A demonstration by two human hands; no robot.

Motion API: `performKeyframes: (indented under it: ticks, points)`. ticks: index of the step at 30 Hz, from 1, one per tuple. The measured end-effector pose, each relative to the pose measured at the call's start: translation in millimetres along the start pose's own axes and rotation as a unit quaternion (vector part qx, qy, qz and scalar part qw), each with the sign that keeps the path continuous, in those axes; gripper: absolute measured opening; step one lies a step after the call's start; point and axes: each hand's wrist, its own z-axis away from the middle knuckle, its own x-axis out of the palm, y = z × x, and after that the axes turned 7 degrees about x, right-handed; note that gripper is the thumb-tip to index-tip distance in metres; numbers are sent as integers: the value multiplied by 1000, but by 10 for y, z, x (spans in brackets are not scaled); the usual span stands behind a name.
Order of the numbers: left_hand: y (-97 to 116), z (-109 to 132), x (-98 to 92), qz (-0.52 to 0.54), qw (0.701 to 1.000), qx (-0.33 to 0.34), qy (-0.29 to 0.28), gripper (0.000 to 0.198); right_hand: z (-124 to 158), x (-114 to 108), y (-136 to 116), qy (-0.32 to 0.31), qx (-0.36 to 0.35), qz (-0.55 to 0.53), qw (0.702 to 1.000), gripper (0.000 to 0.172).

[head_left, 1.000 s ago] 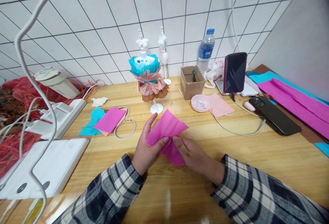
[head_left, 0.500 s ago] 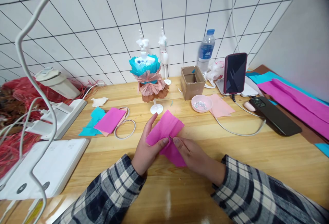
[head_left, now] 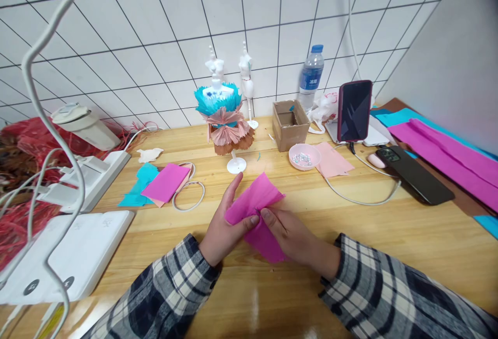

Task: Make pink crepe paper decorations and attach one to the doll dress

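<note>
Between my hands, above the table, is a magenta crepe paper piece (head_left: 260, 194), gathered at its middle. My left hand (head_left: 227, 225) holds its left side, thumb pressed on the paper near the gather and one finger stretched up behind. The thumb and fingers of my right hand (head_left: 291, 232) pinch the paper at the gather. A small dark spot shows there, too small to make out. Beyond them stands a white mini mannequin (head_left: 215, 67) in a ruffled paper dress (head_left: 225, 118), blue on top, pink in the middle, brown below.
Left of my hands lie folded papers (head_left: 165, 182), a cable loop and a white power bank (head_left: 93, 251). Behind are a bare mannequin (head_left: 246, 77), a cardboard box (head_left: 290, 130) and a bottle (head_left: 311, 77). A bead dish (head_left: 304, 157), phones (head_left: 416, 175) and long paper strips (head_left: 447, 155) are rightward.
The magenta paper has bent more tightly at its middle, and its upper part has tipped slightly down and right. Both hands keep their hold. The view has shifted slightly.
</note>
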Motion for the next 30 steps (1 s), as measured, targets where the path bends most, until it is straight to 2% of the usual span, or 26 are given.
performKeyframes:
  ticks: [7, 13, 20, 30]
  points:
    - [6, -4, 13, 0, 1000, -3, -1, 98, -7, 9, -7, 14, -10, 7, 1000, 44]
    - [19, 17, 25, 23, 999, 10, 24, 78, -10, 7, -19, 9, 10, 14, 1000, 46]
    - [69, 13, 53, -41, 997, 23, 60, 77, -1, 12, -3, 4, 20, 19, 1000, 47]
    - [0, -11, 26, -83, 994, 54, 50, 82, 12, 36, -13, 40, 8, 10, 999, 45]
